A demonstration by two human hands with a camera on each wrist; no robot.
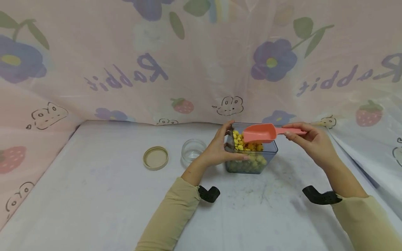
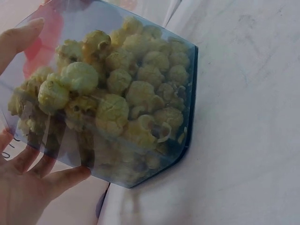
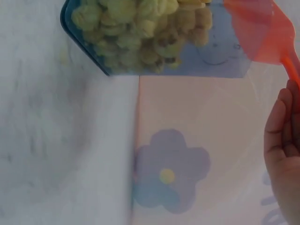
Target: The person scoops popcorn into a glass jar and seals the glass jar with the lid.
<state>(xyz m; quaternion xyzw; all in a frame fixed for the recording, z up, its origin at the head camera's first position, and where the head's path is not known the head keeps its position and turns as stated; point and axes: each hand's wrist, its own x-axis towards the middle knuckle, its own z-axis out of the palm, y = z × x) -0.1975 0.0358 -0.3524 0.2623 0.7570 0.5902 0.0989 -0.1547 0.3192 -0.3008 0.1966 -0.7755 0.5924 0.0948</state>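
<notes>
A see-through bluish plastic container (image 1: pixel 272 153) stands on the table with yellow popcorn (image 1: pixel 239 143) in its lower part. My left hand (image 1: pixel 216 148) grips the container from its left side, thumb along the front wall and fingers round the far side. In the left wrist view, popcorn (image 2: pixel 117 82) shows through the container wall. A pink scoop (image 1: pixel 260 133) lies over the container's opening, its bowl above the popcorn; no popcorn is visible in the bowl. My right hand (image 1: pixel 314 141) pinches the scoop's handle, to the right of the container.
Left of the container stands a small clear glass jar (image 1: pixel 192 149), partly behind my left hand. Farther left a beige round lid (image 1: pixel 155 158) lies on the white table (image 1: pixel 103 195). A printed curtain (image 1: pixel 201 62) hangs close behind the container.
</notes>
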